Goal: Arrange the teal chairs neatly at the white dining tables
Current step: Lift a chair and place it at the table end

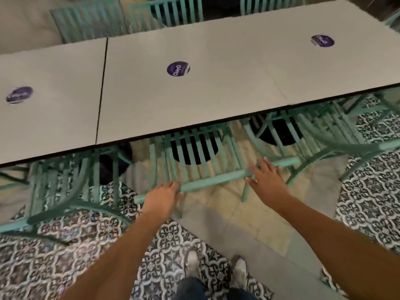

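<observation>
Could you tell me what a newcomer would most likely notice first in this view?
Probably the two bare forearms reaching in from the bottom, with the left hand and right hand on the top rail of a teal chair tucked at the near edge of the long white tables. Next, the round purple stickers spaced along the tabletops, and the black-and-white patterned floor tiles underfoot.

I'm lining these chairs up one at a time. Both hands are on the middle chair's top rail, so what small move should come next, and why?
Probably a short, even push forward. The left hand and right hand rest with straight fingers on the top rail of the middle teal chair, whose seat is already partly under the white table. The rail looks slightly angled to the table edge, so squaring it seems sensible.
</observation>
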Tool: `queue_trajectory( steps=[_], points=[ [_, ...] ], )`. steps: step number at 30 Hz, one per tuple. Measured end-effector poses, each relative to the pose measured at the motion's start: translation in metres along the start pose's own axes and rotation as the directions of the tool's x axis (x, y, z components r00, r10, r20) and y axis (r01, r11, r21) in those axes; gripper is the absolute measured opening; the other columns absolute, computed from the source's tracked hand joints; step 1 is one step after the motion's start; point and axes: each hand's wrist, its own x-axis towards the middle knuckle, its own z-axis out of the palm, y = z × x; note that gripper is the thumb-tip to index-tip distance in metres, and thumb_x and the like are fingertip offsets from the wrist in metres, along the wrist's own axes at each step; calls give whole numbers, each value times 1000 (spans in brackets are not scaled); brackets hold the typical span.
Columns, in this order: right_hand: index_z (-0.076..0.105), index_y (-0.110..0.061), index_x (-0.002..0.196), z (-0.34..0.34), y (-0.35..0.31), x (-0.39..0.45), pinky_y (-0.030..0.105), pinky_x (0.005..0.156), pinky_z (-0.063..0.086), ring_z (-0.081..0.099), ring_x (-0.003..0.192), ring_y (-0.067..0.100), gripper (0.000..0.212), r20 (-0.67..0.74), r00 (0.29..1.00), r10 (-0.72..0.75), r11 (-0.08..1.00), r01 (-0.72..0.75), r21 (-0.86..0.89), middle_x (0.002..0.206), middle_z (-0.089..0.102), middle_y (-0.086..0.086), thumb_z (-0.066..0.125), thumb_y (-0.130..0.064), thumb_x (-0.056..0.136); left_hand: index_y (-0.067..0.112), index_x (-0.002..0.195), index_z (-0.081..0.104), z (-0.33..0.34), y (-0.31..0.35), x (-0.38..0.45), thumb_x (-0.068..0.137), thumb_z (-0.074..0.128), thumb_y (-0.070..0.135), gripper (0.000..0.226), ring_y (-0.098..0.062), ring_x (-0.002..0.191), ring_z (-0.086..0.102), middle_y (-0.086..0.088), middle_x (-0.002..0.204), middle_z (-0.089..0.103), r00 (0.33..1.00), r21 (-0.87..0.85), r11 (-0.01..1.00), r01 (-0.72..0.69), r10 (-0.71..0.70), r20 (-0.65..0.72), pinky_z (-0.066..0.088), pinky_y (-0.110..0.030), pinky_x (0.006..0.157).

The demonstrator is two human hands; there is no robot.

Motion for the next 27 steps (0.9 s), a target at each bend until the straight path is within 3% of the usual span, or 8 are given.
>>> queue_trajectory(
  steps=[8, 14, 17, 21, 27],
  points=[
    [54, -27, 130, 4, -4, 13, 71, 109, 7, 18, 143, 25, 36, -79, 997, -12, 997, 18, 79, 138, 44, 4, 43, -41, 98, 22, 121, 49, -9, -1, 2, 102, 36, 40, 30, -29, 100, 58, -2, 112, 61, 1000, -3, 1000, -18, 18, -12, 33, -34, 69],
    [44, -27, 139, -5, -8, 9, 62, 114, 11, 19, 142, 22, 43, -47, 999, 18, 998, -15, 64, 143, 38, 1, 40, -43, 99, 22, 119, 51, -12, 5, -2, 102, 35, 40, 29, -22, 98, 57, 2, 106, 59, 1000, -50, 999, 3, -4, -18, 41, -33, 73],
    [37, -24, 144, -17, -7, -9, 54, 116, 16, 23, 141, 22, 49, -89, 995, 40, 996, -33, 84, 145, 38, 2, 39, -42, 99, 22, 121, 53, -20, 15, 3, 100, 36, 44, 35, -23, 106, 55, 2, 113, 57, 998, -55, 998, -18, 15, -58, 44, -38, 87],
    [27, -24, 149, -33, 30, -53, 47, 118, 15, 23, 143, 24, 51, -134, 974, 185, 972, -161, 170, 154, 29, 2, 33, -40, 101, 20, 137, 46, -48, 74, 17, 100, 37, 40, 42, -24, 119, 51, -1, 131, 53, 975, 10, 981, -196, 196, -101, 42, -38, 97],
    [38, -20, 143, -59, 139, -119, 41, 111, 29, 36, 134, 27, 49, -266, 873, 408, 896, -328, 299, 148, 38, 5, 42, -39, 99, 19, 130, 53, -90, 210, 30, 98, 45, 37, 37, -20, 112, 54, 2, 123, 57, 854, 139, 871, -472, 490, -176, 47, -36, 92]
  ],
)
